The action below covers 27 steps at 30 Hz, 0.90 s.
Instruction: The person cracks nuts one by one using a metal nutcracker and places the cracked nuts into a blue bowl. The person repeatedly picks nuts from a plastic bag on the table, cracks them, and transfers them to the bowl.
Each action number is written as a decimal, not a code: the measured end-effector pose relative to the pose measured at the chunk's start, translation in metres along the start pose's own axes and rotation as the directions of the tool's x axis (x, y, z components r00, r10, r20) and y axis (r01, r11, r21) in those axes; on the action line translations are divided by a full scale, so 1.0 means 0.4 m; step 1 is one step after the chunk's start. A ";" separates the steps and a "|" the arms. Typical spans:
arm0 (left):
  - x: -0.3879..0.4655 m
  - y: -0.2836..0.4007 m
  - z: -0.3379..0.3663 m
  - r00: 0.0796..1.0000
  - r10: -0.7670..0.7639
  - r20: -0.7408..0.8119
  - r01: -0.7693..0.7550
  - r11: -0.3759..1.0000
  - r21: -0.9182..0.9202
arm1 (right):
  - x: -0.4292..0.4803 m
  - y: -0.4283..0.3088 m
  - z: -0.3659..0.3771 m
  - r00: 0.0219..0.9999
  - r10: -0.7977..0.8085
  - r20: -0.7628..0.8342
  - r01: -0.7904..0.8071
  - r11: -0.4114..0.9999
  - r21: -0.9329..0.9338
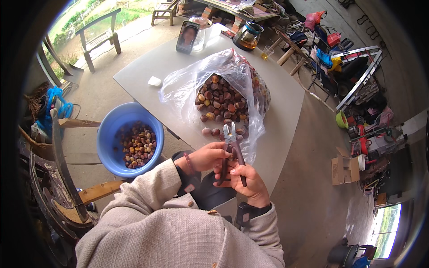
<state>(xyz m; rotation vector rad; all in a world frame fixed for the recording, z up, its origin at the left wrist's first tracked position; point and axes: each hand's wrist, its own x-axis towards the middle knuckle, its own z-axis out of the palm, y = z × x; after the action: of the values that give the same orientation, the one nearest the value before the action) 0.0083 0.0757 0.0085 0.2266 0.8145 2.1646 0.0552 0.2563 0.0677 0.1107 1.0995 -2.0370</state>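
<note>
My right hand (249, 182) holds a pair of pliers (237, 154) by the dark handles, with the metal jaws pointing away from me. My left hand (208, 156) is at the pliers too, its thumb near the pivot; whether its fingers pinch something small there is hidden. Just beyond the jaws, a clear plastic bag (187, 80) lies open on the table (285, 134), full of brown chestnuts (223, 97). A few loose chestnuts (206, 131) lie at its mouth. To the left, below table height, a blue plastic basin (104, 144) holds more chestnuts (139, 147).
A phone (186, 37) leans on a clear container (200, 40) at the table's far side, near a glass teapot (248, 35) and a plastic cup (267, 52). A small white object (154, 81) lies at left. A wooden chair (63, 187) stands beside the basin.
</note>
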 end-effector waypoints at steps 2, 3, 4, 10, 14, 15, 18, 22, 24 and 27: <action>0.005 -0.015 -0.010 0.996 0.016 0.086 -0.002 0.986 -0.164 | 0.003 -0.003 0.009 0.998 0.006 -0.067 -0.012 0.995 -0.096; 0.007 -0.026 -0.016 0.992 0.020 0.124 0.012 0.968 -0.251 | 0.005 -0.004 0.013 0.993 0.008 -0.121 -0.029 0.985 -0.172; 0.007 -0.038 -0.021 0.991 0.039 0.128 -0.002 0.959 -0.282 | 0.008 -0.005 0.016 0.984 0.007 -0.176 -0.050 0.968 -0.246; 0.005 -0.081 -0.057 0.987 0.078 0.141 -0.028 0.945 -0.324 | 0.020 -0.006 0.027 0.965 0.030 -0.260 -0.127 0.923 -0.362; 0.009 -0.086 -0.074 0.988 0.110 0.108 -0.087 0.975 -0.203 | 0.022 -0.009 0.029 0.971 0.046 -0.235 -0.131 0.923 -0.361; 0.010 -0.088 -0.076 0.988 0.126 0.086 -0.110 0.979 -0.173 | 0.023 -0.009 0.029 0.973 0.050 -0.226 -0.133 0.920 -0.369; 0.009 -0.077 -0.090 0.967 0.152 0.205 -0.123 0.981 -0.147 | 0.020 -0.007 0.025 0.980 0.061 -0.187 -0.127 0.923 -0.364; 0.001 -0.053 -0.094 0.965 0.112 0.238 -0.107 0.994 -0.033 | 0.021 0.002 0.017 0.984 0.116 -0.133 -0.148 0.954 -0.262; -0.008 -0.036 -0.091 0.976 0.047 0.214 -0.052 0.999 0.014 | 0.023 0.005 0.013 0.987 0.116 -0.109 -0.140 0.957 -0.255; -0.014 -0.016 -0.084 0.983 0.006 0.182 -0.031 0.990 0.134 | 0.023 0.007 0.013 0.987 0.123 -0.107 -0.148 0.951 -0.270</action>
<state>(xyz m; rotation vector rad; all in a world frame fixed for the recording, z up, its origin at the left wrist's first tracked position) 0.0024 0.0585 -0.0211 0.4951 0.8585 2.0718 0.0524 0.2460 0.0651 0.1319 1.3839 -1.7519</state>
